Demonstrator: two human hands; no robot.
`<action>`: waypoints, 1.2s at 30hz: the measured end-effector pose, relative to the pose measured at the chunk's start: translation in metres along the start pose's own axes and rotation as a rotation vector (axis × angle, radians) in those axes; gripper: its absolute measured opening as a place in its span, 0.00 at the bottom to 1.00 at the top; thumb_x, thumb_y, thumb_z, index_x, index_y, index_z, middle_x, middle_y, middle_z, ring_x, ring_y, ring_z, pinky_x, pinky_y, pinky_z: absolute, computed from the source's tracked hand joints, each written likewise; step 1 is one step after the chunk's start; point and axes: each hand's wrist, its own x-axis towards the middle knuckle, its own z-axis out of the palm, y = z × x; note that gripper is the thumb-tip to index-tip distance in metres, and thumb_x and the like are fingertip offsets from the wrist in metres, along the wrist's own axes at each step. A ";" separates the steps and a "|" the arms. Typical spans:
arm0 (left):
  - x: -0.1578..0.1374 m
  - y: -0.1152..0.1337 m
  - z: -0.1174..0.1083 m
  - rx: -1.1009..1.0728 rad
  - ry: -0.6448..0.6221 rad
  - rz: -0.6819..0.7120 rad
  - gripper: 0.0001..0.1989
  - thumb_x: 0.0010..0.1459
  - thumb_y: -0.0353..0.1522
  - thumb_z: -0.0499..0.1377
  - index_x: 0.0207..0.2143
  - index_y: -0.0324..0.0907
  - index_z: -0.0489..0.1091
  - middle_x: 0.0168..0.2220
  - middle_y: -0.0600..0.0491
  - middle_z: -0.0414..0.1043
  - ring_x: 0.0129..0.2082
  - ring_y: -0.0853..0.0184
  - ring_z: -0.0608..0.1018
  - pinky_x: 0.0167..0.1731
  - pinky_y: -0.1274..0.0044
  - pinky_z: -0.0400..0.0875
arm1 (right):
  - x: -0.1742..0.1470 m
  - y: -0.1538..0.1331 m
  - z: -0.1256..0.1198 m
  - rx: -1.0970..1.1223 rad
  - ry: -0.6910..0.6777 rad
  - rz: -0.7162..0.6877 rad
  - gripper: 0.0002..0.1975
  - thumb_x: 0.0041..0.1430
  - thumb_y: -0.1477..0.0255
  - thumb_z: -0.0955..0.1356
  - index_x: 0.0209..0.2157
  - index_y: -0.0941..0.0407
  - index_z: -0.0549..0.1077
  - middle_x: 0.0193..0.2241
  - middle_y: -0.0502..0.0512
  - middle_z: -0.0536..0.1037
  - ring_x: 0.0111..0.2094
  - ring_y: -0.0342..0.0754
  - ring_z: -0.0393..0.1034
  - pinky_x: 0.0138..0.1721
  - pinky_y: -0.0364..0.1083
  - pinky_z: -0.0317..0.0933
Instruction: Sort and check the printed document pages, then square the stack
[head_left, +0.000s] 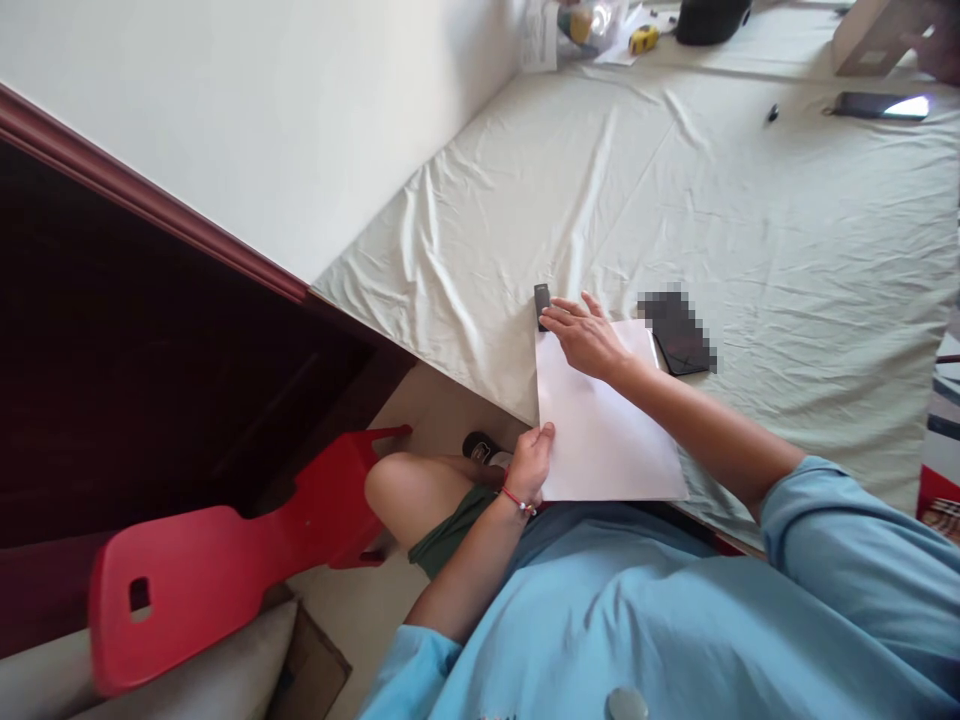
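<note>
White sheets of paper (607, 440) lie at the near edge of the cloth-covered surface, partly over my lap. My left hand (531, 460) grips their left edge, thumb on top and fingers beneath. Across the upper part of the paper, my right hand (589, 338) is stretched out with its fingers apart. Its fingertips are beside a small black oblong thing (541, 300) at the paper's upper left corner; whether they touch it I cannot tell. Just right of the paper rests a dark flat object (681, 335), partly blurred out.
A pale wrinkled cloth (787, 230) covers the surface. At the back are a yellow tape measure (643, 40), a black object (711, 20), a cardboard box (870, 40) and a phone-like device (877, 106). A red chair (195, 570) stands at lower left, beside a white wall (262, 120).
</note>
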 end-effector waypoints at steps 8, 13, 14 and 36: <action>0.004 -0.007 -0.002 0.020 -0.002 0.008 0.40 0.35 0.64 0.68 0.30 0.34 0.74 0.24 0.48 0.74 0.24 0.65 0.75 0.26 0.76 0.66 | -0.002 -0.012 0.003 -0.054 -0.076 0.041 0.28 0.63 0.85 0.57 0.61 0.60 0.71 0.63 0.62 0.70 0.67 0.54 0.60 0.71 0.65 0.36; 0.004 -0.008 -0.002 0.040 0.015 0.023 0.41 0.33 0.64 0.68 0.30 0.34 0.74 0.23 0.50 0.73 0.22 0.67 0.72 0.24 0.77 0.64 | -0.001 -0.016 -0.003 -0.024 -0.092 0.072 0.29 0.63 0.85 0.57 0.62 0.57 0.70 0.64 0.58 0.70 0.68 0.53 0.58 0.71 0.64 0.34; 0.003 -0.008 -0.003 0.043 0.009 0.025 0.41 0.33 0.64 0.68 0.30 0.34 0.74 0.23 0.50 0.73 0.22 0.67 0.73 0.24 0.77 0.65 | -0.003 -0.015 -0.005 -0.007 -0.079 0.095 0.29 0.63 0.85 0.57 0.63 0.57 0.69 0.65 0.57 0.68 0.68 0.53 0.57 0.71 0.64 0.36; -0.052 -0.049 -0.048 -0.287 -0.125 -0.132 0.32 0.51 0.43 0.72 0.53 0.35 0.74 0.46 0.40 0.80 0.48 0.53 0.81 0.53 0.65 0.73 | -0.134 -0.018 -0.036 0.152 -0.161 0.870 0.23 0.64 0.57 0.67 0.54 0.56 0.71 0.42 0.60 0.80 0.42 0.55 0.74 0.38 0.48 0.62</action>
